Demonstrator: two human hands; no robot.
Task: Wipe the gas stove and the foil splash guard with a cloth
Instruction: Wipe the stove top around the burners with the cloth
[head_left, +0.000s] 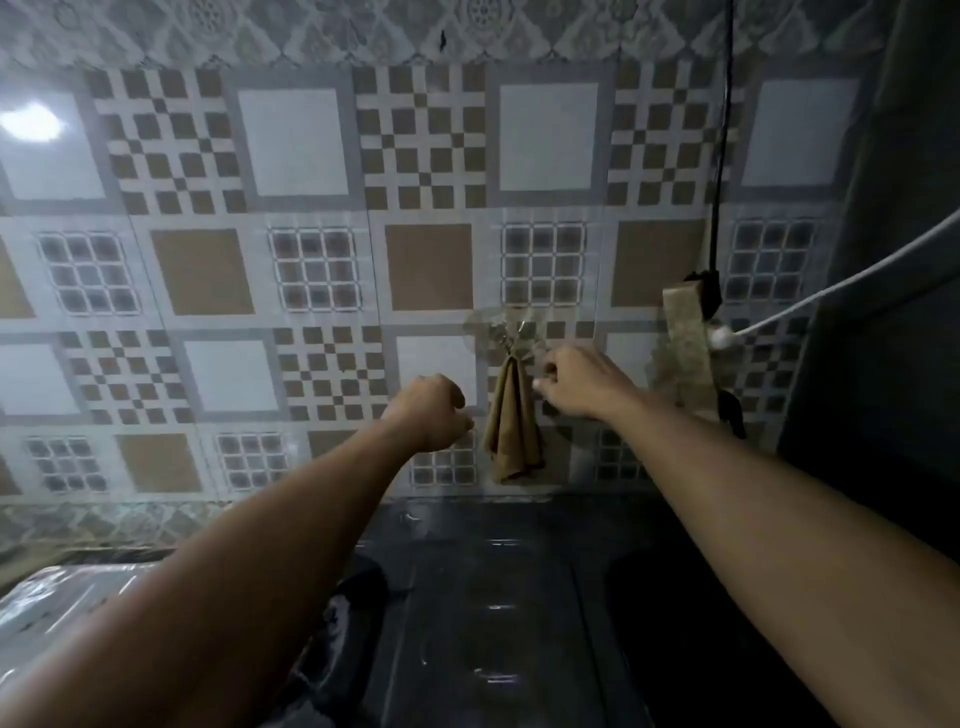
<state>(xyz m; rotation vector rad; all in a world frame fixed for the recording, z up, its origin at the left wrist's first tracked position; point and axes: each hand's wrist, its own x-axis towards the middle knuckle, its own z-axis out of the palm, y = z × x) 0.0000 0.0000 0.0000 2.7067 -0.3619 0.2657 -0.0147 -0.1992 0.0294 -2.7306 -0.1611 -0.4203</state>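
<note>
A brown cloth (511, 426) hangs folded from a clear stick-on hook (511, 332) on the patterned tile wall (291, 270). My left hand (431, 410) is just left of the cloth at its mid height, with its fingers curled under and nothing in them. My right hand (582, 382) is just right of the cloth's top, below the hook. Its fingers are loosely bent toward the cloth, with a small gap between fingertips and fabric. A shiny foil-like surface (57, 597) shows at the lower left edge. The stove's burners are out of view.
A dark wet-looking countertop (498, 597) lies below the wall. To the right, a black cable (722, 156) drops to a taped plug block (701, 296), and a white cable (831, 291) runs off right. A dark upright panel (893, 312) closes the right side.
</note>
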